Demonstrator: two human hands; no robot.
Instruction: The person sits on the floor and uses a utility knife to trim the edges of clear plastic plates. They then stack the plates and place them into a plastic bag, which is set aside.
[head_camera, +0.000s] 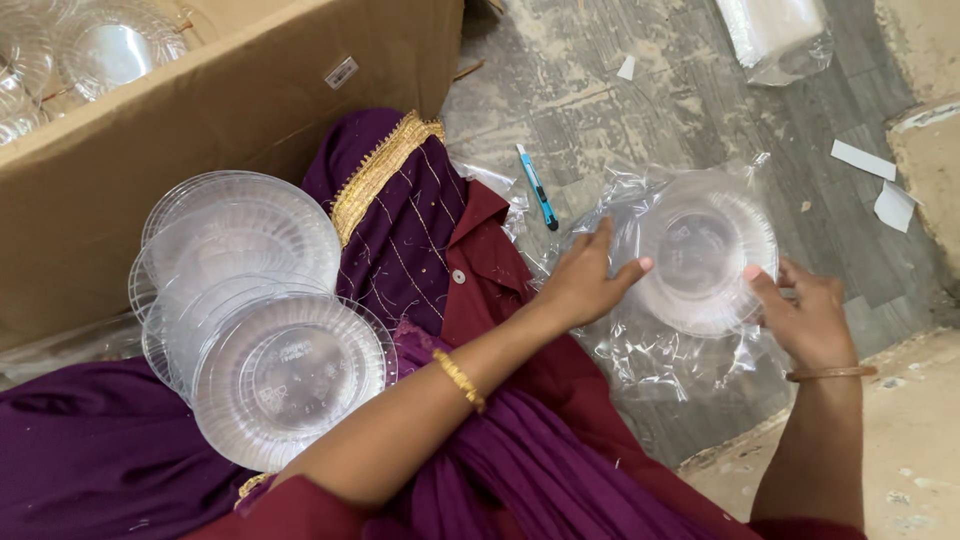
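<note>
Both hands on the bag (650, 360) of plates (705, 262) on the floor: left hand (583, 282) and right hand (808, 318) pinch the plates through thin film, fingers narrow; light, brittle, slippery, best gripped at the rims

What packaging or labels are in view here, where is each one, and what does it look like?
Cardboard box: upper left, brown, open.
White label: small rectangle on the box's side.
Clear plastic bag: centre right, crinkled, around plates, between left hand and right hand.
Clear plastic pack: top right, on the floor.
</note>
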